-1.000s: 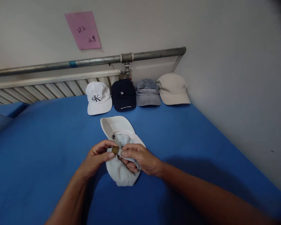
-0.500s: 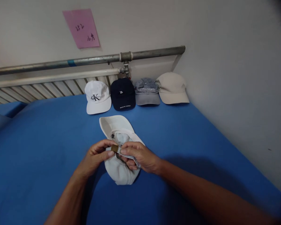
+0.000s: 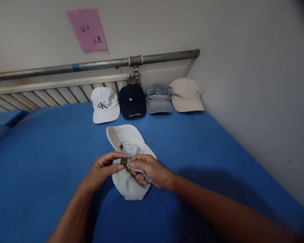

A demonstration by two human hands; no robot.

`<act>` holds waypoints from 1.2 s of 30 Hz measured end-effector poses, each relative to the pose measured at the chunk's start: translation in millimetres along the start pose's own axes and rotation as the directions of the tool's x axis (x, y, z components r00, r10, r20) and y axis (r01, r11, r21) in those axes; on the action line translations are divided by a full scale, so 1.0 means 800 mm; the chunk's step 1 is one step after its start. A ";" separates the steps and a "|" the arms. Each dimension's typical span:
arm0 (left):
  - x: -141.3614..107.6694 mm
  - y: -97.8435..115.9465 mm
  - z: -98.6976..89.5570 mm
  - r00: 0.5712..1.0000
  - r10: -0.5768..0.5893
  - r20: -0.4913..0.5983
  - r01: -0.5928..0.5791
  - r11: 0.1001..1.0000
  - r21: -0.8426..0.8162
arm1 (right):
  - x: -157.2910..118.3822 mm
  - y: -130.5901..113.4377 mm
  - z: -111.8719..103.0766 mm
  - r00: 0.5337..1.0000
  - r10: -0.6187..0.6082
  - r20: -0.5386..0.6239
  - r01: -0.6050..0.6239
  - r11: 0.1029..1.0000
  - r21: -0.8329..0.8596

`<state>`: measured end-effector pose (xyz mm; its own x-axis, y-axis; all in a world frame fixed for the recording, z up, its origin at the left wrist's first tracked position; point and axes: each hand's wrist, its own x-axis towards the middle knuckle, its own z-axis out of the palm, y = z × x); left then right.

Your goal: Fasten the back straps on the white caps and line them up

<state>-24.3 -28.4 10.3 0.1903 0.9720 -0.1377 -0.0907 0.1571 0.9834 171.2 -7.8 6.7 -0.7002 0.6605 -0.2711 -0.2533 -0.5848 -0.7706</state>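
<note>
A pale baseball cap lies upside down on the blue surface, its brim pointing away from me. At its back opening, my left hand pinches the brass-coloured buckle between thumb and fingers. Close beside it, my right hand is closed on the cap's fabric strap, thumb and forefinger next to the buckle. The right hand's lower fingers sit inside the opening. Part of the strap is covered by my fingers.
Along the back stand a white cap, a dark navy cap, a grey cap and a beige cap. Behind them are a radiator and a metal pipe. A wall rises on the right.
Both hands keep their hold at the buckle and strap. The buckle looks slightly turned, showing a squarer face; little else differs.
</note>
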 end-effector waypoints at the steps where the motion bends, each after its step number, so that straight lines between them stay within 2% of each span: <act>1: 0.000 0.000 -0.001 1.000 0.003 0.003 -0.003 1.000 0.003 | 0.000 0.000 0.000 1.000 0.008 0.000 -0.008 1.000 -0.019; 4: 0.001 0.000 -0.003 1.000 0.016 0.020 -0.017 0.999 0.037 | 0.000 -0.001 -0.001 1.000 0.013 0.000 -0.013 0.998 -0.055; 8: 0.001 0.001 -0.003 0.999 -0.008 0.033 0.005 0.997 0.078 | 0.001 0.000 -0.002 0.999 -0.040 -0.021 0.039 0.998 -0.051; 14: 0.002 0.000 -0.005 0.995 -0.011 0.096 0.005 0.998 0.064 | -0.001 0.002 0.000 0.998 -0.064 -0.005 0.063 0.990 -0.126; 18: 0.002 0.001 -0.006 0.994 -0.018 0.112 0.012 0.998 0.055 | -0.001 0.002 0.000 0.997 -0.072 -0.036 0.066 0.988 -0.141; 21: 0.001 0.003 -0.005 0.993 -0.020 0.118 0.017 1.000 0.026 | -0.001 0.003 0.002 0.994 -0.096 -0.050 0.089 0.988 -0.127; 27: 0.001 0.004 -0.004 0.985 -0.105 0.137 0.115 0.991 -0.068 | -0.009 -0.007 0.008 0.997 -0.081 0.001 0.078 0.959 -0.273; 36: 0.003 0.004 -0.002 0.978 -0.081 0.194 0.112 0.982 -0.152 | -0.008 -0.003 0.013 0.991 -0.135 -0.022 0.124 0.955 -0.269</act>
<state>-25.7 -25.2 12.9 0.3828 0.9037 -0.1915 -0.2161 0.2892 0.9326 169.4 -15.4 16.6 -0.6450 0.7434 -0.1770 -0.1494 -0.3498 -0.9248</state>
